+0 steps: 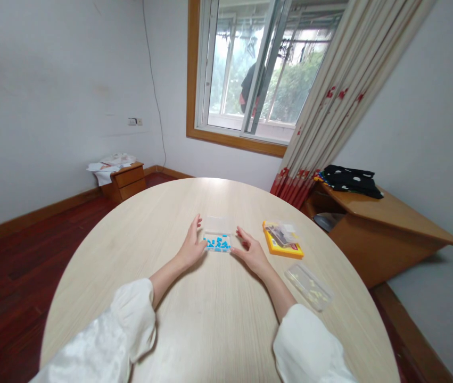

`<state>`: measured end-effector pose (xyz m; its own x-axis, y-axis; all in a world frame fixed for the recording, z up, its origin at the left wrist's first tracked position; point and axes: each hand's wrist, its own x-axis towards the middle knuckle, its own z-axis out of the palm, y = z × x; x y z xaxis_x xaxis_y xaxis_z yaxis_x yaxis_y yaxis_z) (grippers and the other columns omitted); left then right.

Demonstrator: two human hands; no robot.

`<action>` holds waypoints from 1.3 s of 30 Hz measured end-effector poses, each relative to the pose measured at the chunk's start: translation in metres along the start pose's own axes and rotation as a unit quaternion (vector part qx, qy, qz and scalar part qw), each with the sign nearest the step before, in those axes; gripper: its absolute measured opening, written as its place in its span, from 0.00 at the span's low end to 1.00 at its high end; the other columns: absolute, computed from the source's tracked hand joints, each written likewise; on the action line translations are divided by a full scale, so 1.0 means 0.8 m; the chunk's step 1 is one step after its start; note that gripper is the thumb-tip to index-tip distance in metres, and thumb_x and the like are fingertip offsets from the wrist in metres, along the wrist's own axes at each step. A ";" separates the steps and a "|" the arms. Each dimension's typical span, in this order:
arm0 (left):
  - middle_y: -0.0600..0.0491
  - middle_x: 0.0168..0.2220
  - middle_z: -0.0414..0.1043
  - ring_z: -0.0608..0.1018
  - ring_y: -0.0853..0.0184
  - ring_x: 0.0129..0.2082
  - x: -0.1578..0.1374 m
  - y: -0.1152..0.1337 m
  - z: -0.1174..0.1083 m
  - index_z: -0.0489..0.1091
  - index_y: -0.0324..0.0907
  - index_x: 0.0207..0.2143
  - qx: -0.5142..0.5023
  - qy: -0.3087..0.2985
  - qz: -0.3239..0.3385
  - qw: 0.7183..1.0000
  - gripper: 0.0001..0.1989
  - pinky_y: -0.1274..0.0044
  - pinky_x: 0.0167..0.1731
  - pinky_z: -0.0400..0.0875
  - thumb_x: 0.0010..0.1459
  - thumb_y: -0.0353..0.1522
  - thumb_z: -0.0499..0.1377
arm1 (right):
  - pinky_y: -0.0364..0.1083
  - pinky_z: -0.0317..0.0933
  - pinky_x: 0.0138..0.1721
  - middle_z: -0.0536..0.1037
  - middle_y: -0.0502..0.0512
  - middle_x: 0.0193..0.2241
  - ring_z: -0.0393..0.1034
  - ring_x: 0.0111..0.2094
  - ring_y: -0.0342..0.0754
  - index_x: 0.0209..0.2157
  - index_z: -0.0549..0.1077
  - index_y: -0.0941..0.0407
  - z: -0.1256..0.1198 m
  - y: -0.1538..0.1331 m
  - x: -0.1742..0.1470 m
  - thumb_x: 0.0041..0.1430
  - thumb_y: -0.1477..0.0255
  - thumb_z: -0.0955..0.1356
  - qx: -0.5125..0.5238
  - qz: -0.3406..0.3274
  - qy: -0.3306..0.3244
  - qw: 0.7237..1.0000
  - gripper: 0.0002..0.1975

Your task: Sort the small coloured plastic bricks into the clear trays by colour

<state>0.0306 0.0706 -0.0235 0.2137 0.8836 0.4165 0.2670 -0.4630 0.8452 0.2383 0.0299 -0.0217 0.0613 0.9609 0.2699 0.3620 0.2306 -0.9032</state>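
A small clear plastic box point(215, 234) lies on the pale round table point(202, 319), its see-through lid point(220, 223) folded back on the far side. Several small blue pieces point(219, 244) are scattered inside; their exact kind is too small to tell. My left hand point(191, 248) is at the box's left side, thumb by the near left corner and fingers stretched forward. At the right side is my right hand point(253, 254), its thumb by the near right corner and fingers spread apart. Neither hand holds anything; whether the thumbs touch the box I cannot tell.
Right of my right hand lies a yellow box point(289, 251) with a clear packet on top. Nearer me, a clear case point(309, 287) contains pale yellowish pieces. Beyond the table stand a wooden desk point(381, 218), a small cabinet point(130, 182) and a long curtain point(330, 106).
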 end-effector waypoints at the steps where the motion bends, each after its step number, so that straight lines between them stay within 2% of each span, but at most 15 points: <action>1: 0.40 0.61 0.47 0.59 0.60 0.57 0.000 -0.002 0.001 0.39 0.38 0.62 -0.019 -0.029 -0.006 0.999 0.40 0.64 0.57 0.53 0.47 0.25 0.53 | 0.54 0.55 0.55 0.65 0.65 0.56 0.62 0.55 0.53 0.58 0.60 0.56 0.001 0.002 0.000 0.41 0.71 0.73 0.015 0.003 -0.006 1.000 0.40; 4: 0.40 0.63 0.41 0.53 0.57 0.62 0.000 -0.005 0.002 0.39 0.39 0.62 -0.044 -0.075 -0.015 0.996 0.42 0.62 0.60 0.46 0.45 0.26 0.55 | 0.55 0.55 0.55 0.65 0.66 0.55 0.62 0.55 0.54 0.60 0.56 0.57 0.006 0.007 -0.001 0.39 0.71 0.74 0.056 0.014 -0.027 0.998 0.44; 8: 0.40 0.62 0.45 0.52 0.58 0.62 0.001 -0.010 0.002 0.45 0.39 0.60 -0.059 -0.070 -0.023 0.995 0.38 0.62 0.60 0.43 0.46 0.26 0.56 | 0.55 0.57 0.54 0.69 0.63 0.51 0.65 0.52 0.53 0.60 0.54 0.58 0.011 0.010 -0.002 0.40 0.71 0.73 0.081 0.013 -0.045 0.996 0.45; 13: 0.42 0.57 0.56 0.59 0.60 0.59 0.000 -0.006 0.002 0.51 0.40 0.55 -0.078 -0.078 0.001 0.994 0.34 0.65 0.59 0.49 0.45 0.28 0.60 | 0.53 0.58 0.53 0.70 0.60 0.49 0.66 0.51 0.51 0.62 0.49 0.56 0.010 0.008 -0.003 0.42 0.71 0.73 0.088 0.010 -0.058 0.994 0.47; 19: 0.44 0.50 0.63 0.68 0.60 0.51 -0.006 0.017 -0.003 0.54 0.39 0.52 -0.043 -0.139 0.049 0.988 0.34 0.67 0.52 0.61 0.42 0.28 0.64 | 0.52 0.59 0.52 0.68 0.61 0.48 0.66 0.50 0.50 0.63 0.42 0.55 0.009 0.003 -0.005 0.41 0.72 0.73 0.063 0.006 -0.053 0.997 0.51; 22: 0.43 0.50 0.63 0.68 0.59 0.50 -0.008 0.018 -0.005 0.57 0.39 0.52 0.002 -0.142 0.069 0.987 0.33 0.65 0.52 0.61 0.43 0.28 0.64 | 0.52 0.59 0.52 0.67 0.61 0.48 0.65 0.50 0.50 0.64 0.41 0.54 0.009 -0.001 -0.007 0.41 0.73 0.73 0.058 0.011 -0.053 0.997 0.52; 25: 0.44 0.52 0.62 0.65 0.58 0.54 -0.008 0.014 -0.006 0.61 0.42 0.52 0.032 -0.152 0.092 0.984 0.30 0.64 0.55 0.57 0.45 0.29 0.63 | 0.52 0.57 0.53 0.68 0.59 0.48 0.65 0.51 0.50 0.64 0.41 0.53 0.008 -0.004 -0.008 0.42 0.73 0.72 0.056 0.010 -0.054 0.997 0.52; 31: 0.43 0.55 0.59 0.61 0.57 0.58 -0.009 0.012 -0.006 0.64 0.43 0.52 0.076 -0.168 0.077 0.980 0.25 0.64 0.56 0.57 0.49 0.32 0.62 | 0.52 0.55 0.55 0.66 0.56 0.53 0.64 0.51 0.49 0.62 0.51 0.51 0.008 -0.004 -0.008 0.44 0.73 0.71 0.043 -0.017 -0.053 0.998 0.44; 36: 0.43 0.56 0.56 0.63 0.56 0.57 -0.012 0.009 -0.005 0.66 0.44 0.51 0.088 -0.167 0.073 0.979 0.25 0.64 0.55 0.59 0.48 0.32 0.63 | 0.51 0.57 0.53 0.71 0.57 0.49 0.66 0.49 0.49 0.53 0.67 0.53 0.007 -0.001 -0.007 0.45 0.72 0.71 0.028 -0.048 -0.056 0.997 0.30; 39: 0.42 0.57 0.54 0.63 0.55 0.56 -0.012 0.006 -0.004 0.66 0.44 0.51 0.087 -0.170 0.077 0.979 0.26 0.64 0.55 0.59 0.47 0.32 0.63 | 0.51 0.58 0.53 0.71 0.58 0.48 0.66 0.49 0.49 0.48 0.72 0.53 0.007 0.001 -0.006 0.45 0.72 0.72 0.021 -0.064 -0.054 0.996 0.24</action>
<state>0.0270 0.0599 -0.0227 0.5569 0.7421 0.3731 0.3565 -0.6193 0.6996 0.2333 0.0262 -0.0254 -0.0847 0.9338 0.3475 0.3204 0.3558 -0.8780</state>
